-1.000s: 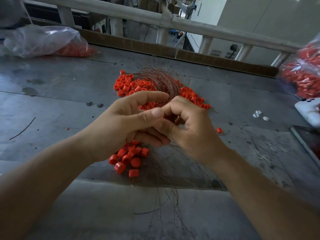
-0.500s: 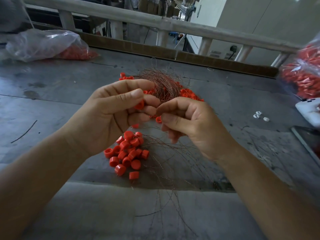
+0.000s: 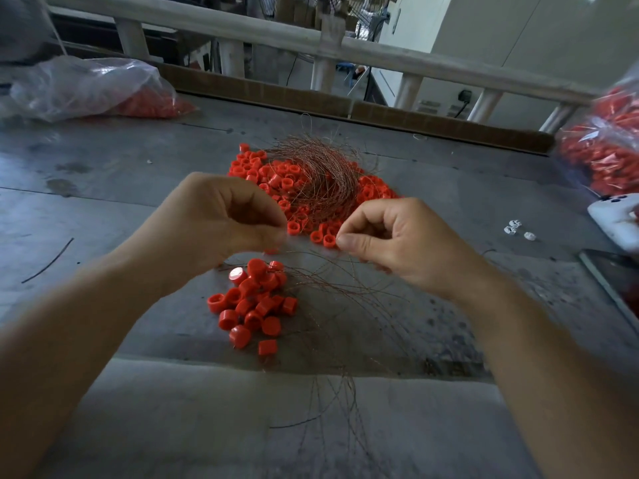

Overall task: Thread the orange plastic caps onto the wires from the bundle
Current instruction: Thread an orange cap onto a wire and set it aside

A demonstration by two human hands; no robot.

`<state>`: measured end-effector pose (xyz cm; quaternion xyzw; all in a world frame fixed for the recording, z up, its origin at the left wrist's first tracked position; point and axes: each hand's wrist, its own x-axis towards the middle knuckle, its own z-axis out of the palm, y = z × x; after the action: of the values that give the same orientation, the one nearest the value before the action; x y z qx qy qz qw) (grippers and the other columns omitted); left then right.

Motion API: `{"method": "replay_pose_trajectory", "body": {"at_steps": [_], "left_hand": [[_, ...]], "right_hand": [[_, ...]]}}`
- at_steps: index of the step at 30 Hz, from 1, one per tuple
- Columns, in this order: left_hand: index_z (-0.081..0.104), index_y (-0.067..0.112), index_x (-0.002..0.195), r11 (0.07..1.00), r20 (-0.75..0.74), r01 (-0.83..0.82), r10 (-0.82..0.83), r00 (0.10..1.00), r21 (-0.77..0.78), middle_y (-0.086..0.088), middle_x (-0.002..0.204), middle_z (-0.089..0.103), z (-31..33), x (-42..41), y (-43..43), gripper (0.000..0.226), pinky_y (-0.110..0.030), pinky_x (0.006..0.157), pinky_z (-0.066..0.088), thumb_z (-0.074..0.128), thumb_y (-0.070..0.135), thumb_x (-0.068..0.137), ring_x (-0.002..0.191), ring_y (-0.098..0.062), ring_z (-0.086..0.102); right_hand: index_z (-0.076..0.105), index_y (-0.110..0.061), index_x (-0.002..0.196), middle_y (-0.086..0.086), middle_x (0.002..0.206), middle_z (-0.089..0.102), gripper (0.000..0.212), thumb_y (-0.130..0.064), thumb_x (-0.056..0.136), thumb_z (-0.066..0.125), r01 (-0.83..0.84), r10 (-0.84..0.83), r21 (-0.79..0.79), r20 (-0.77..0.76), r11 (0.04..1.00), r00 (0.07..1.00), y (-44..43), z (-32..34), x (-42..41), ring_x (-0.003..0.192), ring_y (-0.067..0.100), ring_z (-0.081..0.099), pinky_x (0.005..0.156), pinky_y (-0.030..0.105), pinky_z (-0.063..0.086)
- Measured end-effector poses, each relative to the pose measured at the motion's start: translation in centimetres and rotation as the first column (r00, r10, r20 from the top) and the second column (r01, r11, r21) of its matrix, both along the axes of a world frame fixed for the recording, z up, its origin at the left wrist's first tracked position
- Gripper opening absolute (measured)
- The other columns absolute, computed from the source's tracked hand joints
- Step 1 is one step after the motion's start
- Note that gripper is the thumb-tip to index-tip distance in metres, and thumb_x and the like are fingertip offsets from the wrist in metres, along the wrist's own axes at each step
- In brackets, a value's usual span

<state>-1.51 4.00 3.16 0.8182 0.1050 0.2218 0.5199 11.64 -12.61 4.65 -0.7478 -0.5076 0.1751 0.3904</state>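
Note:
A tangled bundle of copper wires [image 3: 320, 167] lies on a heap of loose orange caps [image 3: 276, 178] at the middle of the table. Nearer to me sits a smaller cluster of orange caps [image 3: 254, 300] with thin wires [image 3: 345, 288] trailing from it to the right and towards the table edge. My left hand [image 3: 221, 223] has its fingers curled and pinches a thin wire; one orange cap [image 3: 271, 251] shows just under its fingertips. My right hand [image 3: 394, 236] pinches the same wire between thumb and forefinger, a short way to the right.
A clear plastic bag of orange caps [image 3: 90, 88] lies at the far left and another bag [image 3: 601, 150] at the right edge. A white device [image 3: 612, 223], a dark flat screen [image 3: 619, 285] and small white bits [image 3: 517, 231] lie at the right. A railing [image 3: 276, 29] runs behind.
My hands were pressed together over a cap, then drew apart sideways. They now hold a wire stretched between them, lower over the table.

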Motion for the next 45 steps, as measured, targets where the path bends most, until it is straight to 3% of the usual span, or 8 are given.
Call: {"method": "replay_pose_trajectory", "body": {"at_steps": [4, 13, 17, 20, 24, 32, 40, 45], "left_hand": [[0.067, 0.034, 0.06, 0.969, -0.167, 0.024, 0.018, 0.986, 0.247, 0.023, 0.058, 0.064, -0.5, 0.2, 0.0, 0.029, -0.002, 0.046, 0.039, 0.079, 0.008, 0.061, 0.047, 0.008, 0.055], [0.069, 0.04, 0.062, 0.966, -0.217, 0.058, -0.002, 0.976, 0.251, 0.021, 0.056, 0.064, -0.8, 0.3, -0.1, 0.02, -0.003, 0.047, 0.039, 0.076, 0.021, 0.065, 0.047, 0.006, 0.056], [0.067, 0.036, 0.055, 0.976, -0.127, -0.098, 0.124, 0.984, 0.195, 0.02, 0.061, 0.066, -1.1, 0.6, 0.8, 0.014, -0.002, 0.05, 0.041, 0.073, 0.029, 0.065, 0.054, 0.007, 0.059], [0.069, 0.03, 0.07, 0.926, -0.11, -0.245, 0.286, 0.952, 0.286, 0.013, 0.061, 0.064, -1.8, 1.0, 2.0, 0.016, -0.012, 0.054, 0.044, 0.071, 0.015, 0.076, 0.059, -0.003, 0.059], [0.069, 0.017, 0.103, 0.828, -0.096, -0.338, 0.42, 0.903, 0.448, 0.006, 0.084, 0.059, -2.8, 2.0, 2.9, 0.023, -0.021, 0.069, 0.037, 0.061, 0.006, 0.085, 0.076, -0.01, 0.054], [0.055, 0.015, 0.127, 0.774, -0.212, -0.163, 0.359, 0.909, 0.612, -0.008, 0.133, 0.052, -4.0, 3.6, 3.3, 0.04, -0.025, 0.1, 0.027, 0.054, 0.008, 0.088, 0.124, -0.024, 0.044], [0.072, 0.014, 0.093, 0.748, -0.14, -0.225, 0.39, 0.91, 0.624, -0.008, 0.097, 0.07, -3.5, 3.3, 3.0, 0.016, -0.036, 0.08, 0.047, 0.064, 0.007, 0.08, 0.093, -0.028, 0.061], [0.069, 0.015, 0.105, 0.779, -0.099, -0.315, 0.432, 0.897, 0.543, -0.006, 0.099, 0.068, -3.2, 3.1, 3.0, 0.022, -0.025, 0.072, 0.044, 0.061, 0.01, 0.085, 0.082, -0.02, 0.06]], "right_hand": [[0.058, -0.029, 0.069, -0.014, 0.062, 0.055, 0.017, -0.022, 0.081, 0.067, -0.008, 0.033, -0.17, 0.148, 0.985, 0.988, 0.3, -0.8, 0.0, 0.057, -0.01, 0.051, 0.054, 0.006, 0.039], [0.063, -0.029, 0.07, -0.015, 0.068, 0.061, 0.011, -0.026, 0.079, 0.07, -0.039, 0.083, -0.276, 0.148, 0.96, 0.986, 0.4, -1.4, 0.3, 0.064, -0.01, 0.055, 0.057, 0.004, 0.04], [0.064, -0.029, 0.072, -0.015, 0.068, 0.061, 0.008, -0.03, 0.077, 0.07, -0.03, 0.071, -0.256, 0.153, 0.966, 0.986, 0.3, -1.3, 0.4, 0.063, -0.012, 0.054, 0.055, 0.004, 0.038], [0.063, -0.03, 0.073, -0.014, 0.07, 0.061, 0.008, -0.035, 0.078, 0.067, 0.005, 0.036, -0.212, 0.188, 0.977, 0.982, 0.3, -1.2, 0.5, 0.067, -0.01, 0.053, 0.06, 0.004, 0.04], [0.062, -0.032, 0.073, -0.016, 0.071, 0.061, 0.008, -0.033, 0.08, 0.065, 0.078, -0.061, -0.091, 0.175, 0.993, 0.983, 0.3, -1.0, 0.6, 0.07, -0.01, 0.055, 0.063, 0.005, 0.043], [0.065, -0.024, 0.071, -0.011, 0.067, 0.062, 0.012, -0.023, 0.082, 0.066, 0.252, -0.271, 0.123, 0.174, 0.96, 0.947, 0.3, -0.8, 1.0, 0.061, 0.002, 0.056, 0.058, 0.014, 0.046], [0.063, -0.024, 0.068, -0.009, 0.059, 0.059, 0.015, -0.022, 0.083, 0.066, 0.348, -0.382, 0.244, 0.11, 0.905, 0.918, 0.1, -0.7, 1.5, 0.053, -0.001, 0.051, 0.054, 0.01, 0.043], [0.063, -0.024, 0.068, -0.01, 0.058, 0.059, 0.015, -0.022, 0.083, 0.065, 0.35, -0.382, 0.22, 0.124, 0.91, 0.916, 0.1, -0.9, 1.5, 0.052, -0.001, 0.051, 0.052, 0.008, 0.041]]}}
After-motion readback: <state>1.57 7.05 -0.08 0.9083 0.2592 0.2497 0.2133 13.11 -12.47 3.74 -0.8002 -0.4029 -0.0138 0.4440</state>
